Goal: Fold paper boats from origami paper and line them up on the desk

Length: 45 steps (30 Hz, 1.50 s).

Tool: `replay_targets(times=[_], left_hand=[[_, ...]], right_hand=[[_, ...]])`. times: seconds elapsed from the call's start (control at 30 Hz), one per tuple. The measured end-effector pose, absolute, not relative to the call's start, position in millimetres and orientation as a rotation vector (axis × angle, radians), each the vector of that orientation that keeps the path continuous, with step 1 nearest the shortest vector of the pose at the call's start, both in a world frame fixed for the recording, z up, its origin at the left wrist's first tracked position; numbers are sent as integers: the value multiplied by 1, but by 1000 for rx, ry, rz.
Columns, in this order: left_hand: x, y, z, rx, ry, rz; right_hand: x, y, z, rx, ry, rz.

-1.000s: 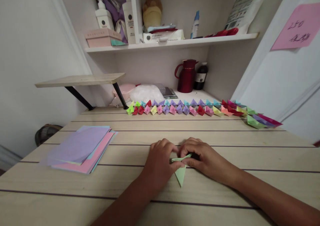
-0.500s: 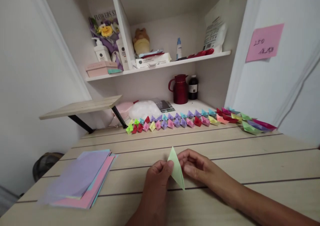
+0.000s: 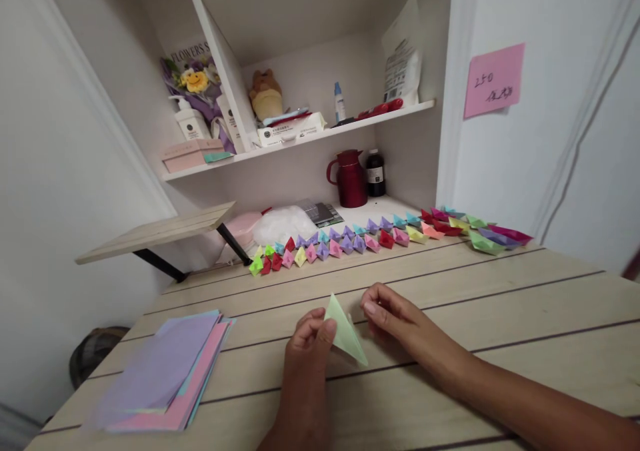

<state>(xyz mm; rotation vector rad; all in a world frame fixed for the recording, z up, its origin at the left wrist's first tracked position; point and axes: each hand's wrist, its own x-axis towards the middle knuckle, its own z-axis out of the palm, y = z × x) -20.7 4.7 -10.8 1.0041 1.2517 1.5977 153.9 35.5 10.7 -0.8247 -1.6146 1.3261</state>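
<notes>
A folded light green paper, triangular in outline, is pinched between the thumb and fingers of my left hand. It is held tilted just above the table, its lower corner pointing down to the right. Beside it, a small gap away, my right hand has its fingers curled in and the thumb close against the forefinger. Nothing shows in that hand. Beyond both hands, folded paper boats in many colours stand in rows along the back of the table.
A stack of coloured paper sheets lies at the left on the planked table. A small raised wooden stand is at the back left. Behind the boats are a red jug, a dark bottle and a white shelf.
My right hand has drawn slightly away from the green paper, which my left hand still holds. The camera view has turned a little to the right.
</notes>
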Motion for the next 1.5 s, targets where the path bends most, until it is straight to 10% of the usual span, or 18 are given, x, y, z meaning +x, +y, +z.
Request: replay_targets(times=[0.7,1.5], left_hand=[[-23,-20,19,1802,1395,1575],[-19,-7,2,877,778,1223]], right_hand=[[161,23,20,-599,-2069,724],[150,25,19,-323,-1548,1701]])
